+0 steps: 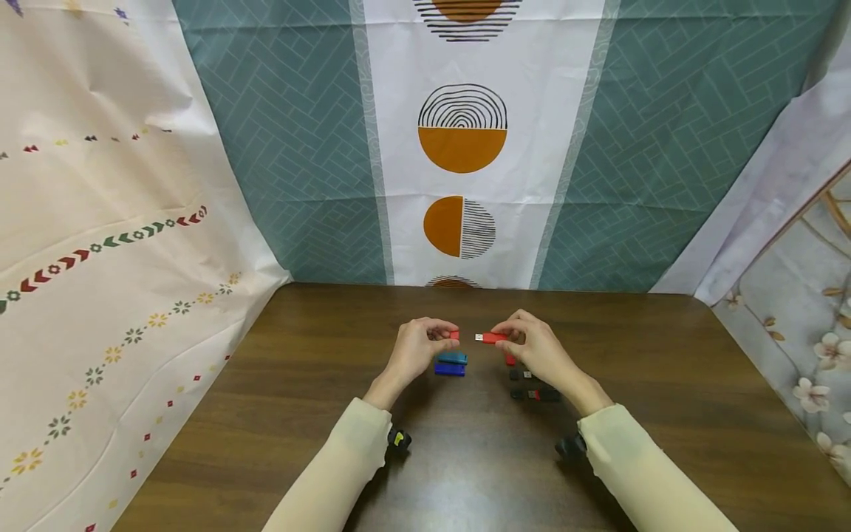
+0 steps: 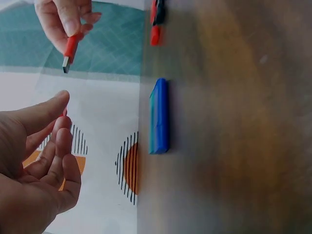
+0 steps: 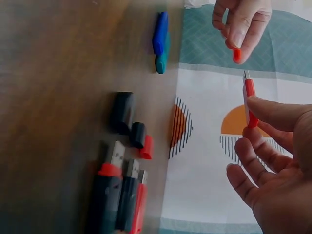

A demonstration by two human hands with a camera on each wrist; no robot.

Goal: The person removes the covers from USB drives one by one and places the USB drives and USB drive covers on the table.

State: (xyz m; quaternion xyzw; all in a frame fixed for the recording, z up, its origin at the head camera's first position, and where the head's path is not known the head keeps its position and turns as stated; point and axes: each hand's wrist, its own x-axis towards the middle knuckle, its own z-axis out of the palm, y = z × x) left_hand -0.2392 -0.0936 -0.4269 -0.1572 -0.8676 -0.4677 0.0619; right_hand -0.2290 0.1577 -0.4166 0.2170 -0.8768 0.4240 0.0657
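Drive [image 1: 493, 338] crosswise, plug [image 1: 479, 337] toward left hand [image 1: 417, 346]

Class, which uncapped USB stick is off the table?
The red USB stick the right hand pinches; the other three uncapped, two black, one red, lie on the table.

Head view: above and behind left hand [image 1: 417, 346] and right hand [image 1: 534, 346], facing forward and down, farthest off. Wrist views: close behind each hand, rolled sideways, facing the cloth [image 1: 312, 148] beyond; both share the two hands.
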